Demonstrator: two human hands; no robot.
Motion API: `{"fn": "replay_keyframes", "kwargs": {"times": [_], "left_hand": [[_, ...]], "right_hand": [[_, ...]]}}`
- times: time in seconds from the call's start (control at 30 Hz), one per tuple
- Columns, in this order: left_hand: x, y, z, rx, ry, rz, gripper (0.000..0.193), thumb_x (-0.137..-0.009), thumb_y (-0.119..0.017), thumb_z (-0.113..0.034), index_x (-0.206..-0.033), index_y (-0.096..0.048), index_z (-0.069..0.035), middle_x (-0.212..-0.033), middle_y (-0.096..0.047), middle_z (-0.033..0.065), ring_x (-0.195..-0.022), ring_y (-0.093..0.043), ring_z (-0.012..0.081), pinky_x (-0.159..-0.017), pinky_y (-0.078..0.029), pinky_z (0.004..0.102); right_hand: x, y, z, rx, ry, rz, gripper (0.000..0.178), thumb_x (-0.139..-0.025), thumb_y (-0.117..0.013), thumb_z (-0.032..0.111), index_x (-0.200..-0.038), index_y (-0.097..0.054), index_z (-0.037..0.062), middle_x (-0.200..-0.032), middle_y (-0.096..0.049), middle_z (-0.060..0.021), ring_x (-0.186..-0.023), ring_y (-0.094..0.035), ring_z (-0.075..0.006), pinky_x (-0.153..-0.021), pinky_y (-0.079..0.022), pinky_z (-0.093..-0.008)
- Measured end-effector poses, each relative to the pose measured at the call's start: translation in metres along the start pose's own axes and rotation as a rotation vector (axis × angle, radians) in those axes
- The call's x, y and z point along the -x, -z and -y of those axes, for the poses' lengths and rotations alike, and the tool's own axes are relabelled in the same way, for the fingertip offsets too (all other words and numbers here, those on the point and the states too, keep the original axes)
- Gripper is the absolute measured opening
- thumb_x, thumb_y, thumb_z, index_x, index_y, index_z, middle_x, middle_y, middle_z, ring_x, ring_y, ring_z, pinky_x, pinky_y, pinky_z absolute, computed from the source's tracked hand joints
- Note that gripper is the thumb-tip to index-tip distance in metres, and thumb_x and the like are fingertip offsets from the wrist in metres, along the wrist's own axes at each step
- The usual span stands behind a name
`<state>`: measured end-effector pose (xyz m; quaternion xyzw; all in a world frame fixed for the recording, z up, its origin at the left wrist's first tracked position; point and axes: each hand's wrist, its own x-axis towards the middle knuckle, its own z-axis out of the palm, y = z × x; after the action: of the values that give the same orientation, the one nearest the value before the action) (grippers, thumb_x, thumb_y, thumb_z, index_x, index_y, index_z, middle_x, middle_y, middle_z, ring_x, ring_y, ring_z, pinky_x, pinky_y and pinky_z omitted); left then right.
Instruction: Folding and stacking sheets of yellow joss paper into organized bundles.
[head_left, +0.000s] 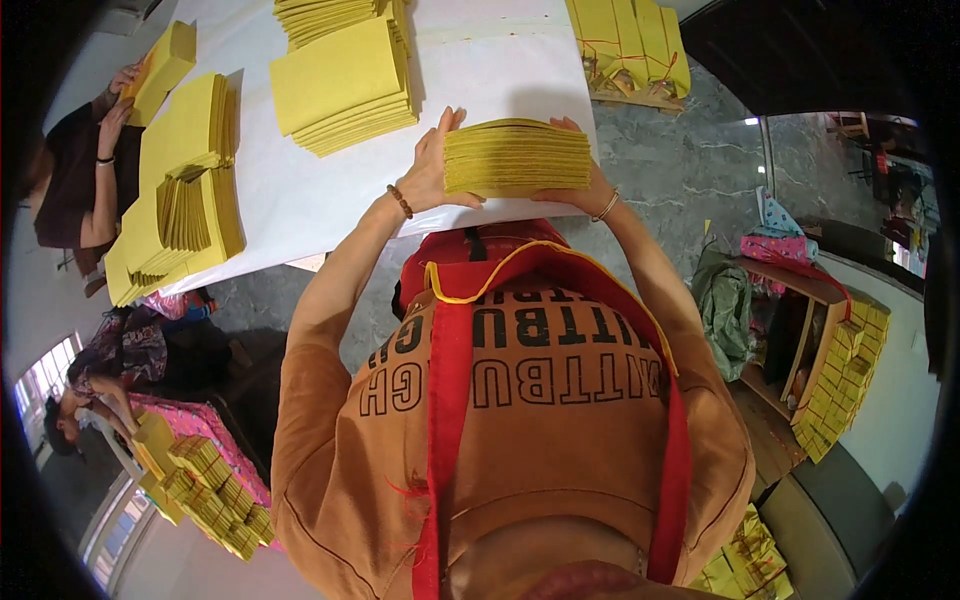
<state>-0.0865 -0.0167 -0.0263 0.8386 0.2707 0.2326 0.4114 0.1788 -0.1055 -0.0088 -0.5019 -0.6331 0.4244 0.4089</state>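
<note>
A thick stack of yellow paper sheets [517, 158] stands at the near edge of the white table, its layered edges turned toward me. My left hand [432, 165] presses against the left end of the stack, the thumb along its lower side. At the other end my right hand [588, 172] grips it the same way, its fingers partly hidden behind the paper. Both hands are closed on the stack between them. Farther off to the left lies a pile of yellow sheets [335, 80], fanned into uneven layers.
The white table [500, 60] carries more yellow paper piles [190, 130] at left, where a co-worker's hands [120, 95] hold another stack. A second person bends over tied yellow bundles [205, 480] at lower left. Tied bundles [630, 45] sit beyond the table, others by a wooden cabinet [800, 330] at right.
</note>
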Motion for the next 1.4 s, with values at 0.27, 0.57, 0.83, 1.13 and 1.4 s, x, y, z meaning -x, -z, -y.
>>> {"fn": "replay_keyframes", "kwargs": {"times": [0.27, 0.57, 0.83, 1.13, 1.4], "left_hand": [[-0.013, -0.007, 0.012, -0.393, 0.005, -0.035, 0.12, -0.049, -0.082, -0.045, -0.136, -0.013, 0.0, -0.136, -0.029, 0.0201, -0.125, -0.03, 0.0323, -0.102, -0.023, 0.0414], [-0.024, 0.016, -0.059, 0.847, 0.149, -0.339, 0.115, -0.055, -0.078, -0.049, -0.139, -0.009, -0.01, -0.134, -0.033, 0.015, -0.12, -0.038, 0.0272, -0.098, -0.032, 0.0383], [-0.039, 0.007, -0.081, 0.635, 0.282, -0.172, 0.1, -0.062, -0.078, -0.019, -0.135, -0.01, -0.004, -0.13, -0.034, 0.0108, -0.12, -0.036, 0.0205, -0.099, -0.031, 0.0338], [-0.045, 0.029, -0.06, 0.202, 0.12, -0.238, 0.098, -0.059, -0.08, -0.021, -0.127, -0.013, 0.001, -0.119, -0.04, 0.0162, -0.113, -0.042, 0.0246, -0.097, -0.034, 0.0334], [-0.053, 0.009, -0.028, -0.133, -0.066, -0.122, 0.135, -0.037, -0.088, -0.035, -0.13, 0.0, 0.01, -0.122, -0.041, 0.0209, -0.113, -0.041, 0.0341, -0.103, -0.025, 0.0409]], "right_hand": [[-0.015, 0.008, -0.038, 0.225, 0.013, 0.043, 0.085, -0.056, -0.083, 0.028, -0.124, -0.038, 0.0044, -0.125, -0.04, -0.0129, -0.116, -0.038, -0.0238, -0.097, -0.032, -0.0338], [-0.008, 0.008, -0.009, -0.697, -0.373, 0.006, 0.049, -0.071, -0.069, 0.01, -0.115, -0.047, 0.0046, -0.11, -0.053, -0.0047, -0.102, -0.051, -0.0169, -0.086, -0.043, -0.0297], [-0.027, -0.043, -0.02, -1.188, -0.315, -0.069, 0.046, -0.073, -0.065, 0.008, -0.115, -0.047, 0.0054, -0.11, -0.052, -0.0029, -0.103, -0.05, -0.0179, -0.089, -0.042, -0.031], [-0.055, 0.021, 0.048, -0.297, 0.192, -0.136, 0.106, -0.052, -0.084, 0.034, -0.136, -0.025, 0.0081, -0.133, -0.038, -0.0085, -0.122, -0.036, -0.0207, -0.101, -0.028, -0.0346], [-0.058, 0.01, 0.018, -0.046, -0.244, 0.178, 0.109, -0.055, -0.083, 0.03, -0.136, -0.014, 0.0066, -0.133, -0.03, -0.013, -0.12, -0.032, -0.0265, -0.104, -0.021, -0.0328]]}}
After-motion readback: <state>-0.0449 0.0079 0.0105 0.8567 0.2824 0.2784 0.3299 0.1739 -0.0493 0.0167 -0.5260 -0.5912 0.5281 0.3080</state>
